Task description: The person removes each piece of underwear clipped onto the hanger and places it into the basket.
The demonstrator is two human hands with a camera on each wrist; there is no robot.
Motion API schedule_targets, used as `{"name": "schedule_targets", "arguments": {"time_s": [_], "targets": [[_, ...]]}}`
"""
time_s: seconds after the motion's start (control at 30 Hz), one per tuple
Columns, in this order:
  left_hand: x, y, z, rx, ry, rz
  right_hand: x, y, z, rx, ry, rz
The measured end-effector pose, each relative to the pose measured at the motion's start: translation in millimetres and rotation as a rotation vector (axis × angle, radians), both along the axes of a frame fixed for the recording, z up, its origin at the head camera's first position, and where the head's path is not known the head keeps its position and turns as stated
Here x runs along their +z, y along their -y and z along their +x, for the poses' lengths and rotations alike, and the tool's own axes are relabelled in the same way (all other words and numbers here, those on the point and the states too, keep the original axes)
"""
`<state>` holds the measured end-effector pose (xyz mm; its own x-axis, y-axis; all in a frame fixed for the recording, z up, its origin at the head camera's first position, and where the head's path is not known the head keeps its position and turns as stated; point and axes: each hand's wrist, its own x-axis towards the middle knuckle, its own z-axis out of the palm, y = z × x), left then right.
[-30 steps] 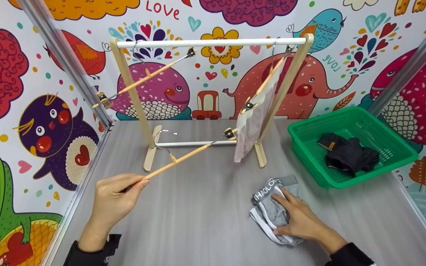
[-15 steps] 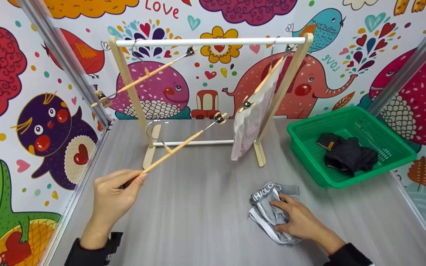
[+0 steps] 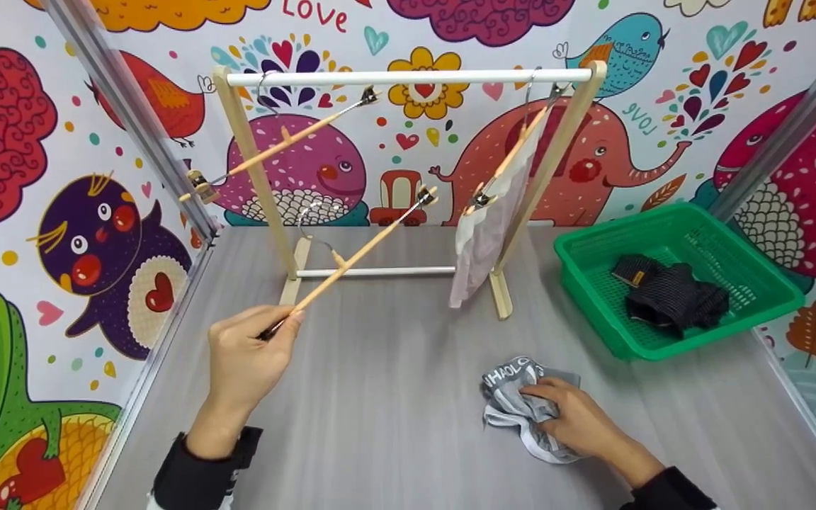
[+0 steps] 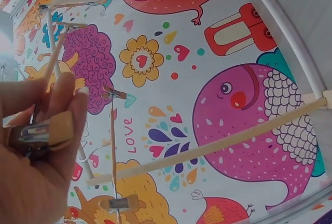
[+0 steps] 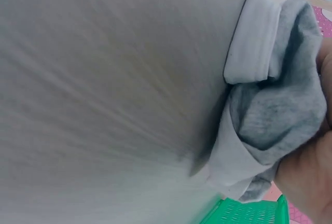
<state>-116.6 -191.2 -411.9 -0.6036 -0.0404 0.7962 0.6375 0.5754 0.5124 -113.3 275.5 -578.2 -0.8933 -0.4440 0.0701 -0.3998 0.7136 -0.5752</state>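
My left hand [image 3: 248, 365] grips one end of a wooden clip hanger [image 3: 369, 246], raised at a slant above the table. Its far clip [image 3: 426, 196] and metal hook show in the head view. In the left wrist view, the near clip [image 4: 49, 133] lies inside the curled fingers. My right hand [image 3: 581, 423] pinches grey boxer briefs [image 3: 507, 397] with white trim and a lettered waistband, on the table. Seen from the right wrist, the briefs [image 5: 280, 110] bunch between thumb and fingers, with part of the cloth hidden by the hand.
A small rack [image 3: 408, 78] stands at the back. Another clip hanger [image 3: 287, 139] hangs at its left; a hanger with pale sheer cloth [image 3: 493, 227] hangs at its right. The green basket [image 3: 596, 315] on the right holds dark striped cloth [image 3: 677, 297]. Patterned walls surround the table [image 3: 380, 425].
My left hand has risen and shifted right, bringing the hanger's far clip up from near the lower rail. My right hand has bunched the briefs, drawing the cloth into folds.
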Motion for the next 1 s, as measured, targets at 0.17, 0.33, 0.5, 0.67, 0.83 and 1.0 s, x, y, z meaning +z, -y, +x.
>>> {"name": "schedule_targets", "arguments": {"time_s": [0.17, 0.33, 0.5, 0.67, 0.83, 1.0], "targets": [[7.9, -12.3, -5.2, 0.022, -0.008, 0.029, -0.7, -1.7, 0.9, -0.031, -0.052, -0.054], [13.1, -21.5, -9.1, 0.019, -0.004, 0.040, 4.8, -3.0, 1.6, -0.073, -0.104, -0.126], [15.8, -26.5, -14.6, 0.021, 0.012, 0.028, 13.6, -5.3, 1.4, -0.107, -0.128, -0.199], [19.5, -28.3, -20.4, 0.053, 0.017, 0.036, 19.2, -10.1, 1.4, -0.124, -0.142, -0.274], [23.0, -30.5, -25.3, 0.082, -0.005, 0.043, 27.8, -13.2, 0.9, -0.135, -0.158, -0.327], [26.8, -34.6, -30.1, 0.079, 0.004, 0.044, 39.4, -13.8, 1.7, -0.139, -0.193, -0.334]]}}
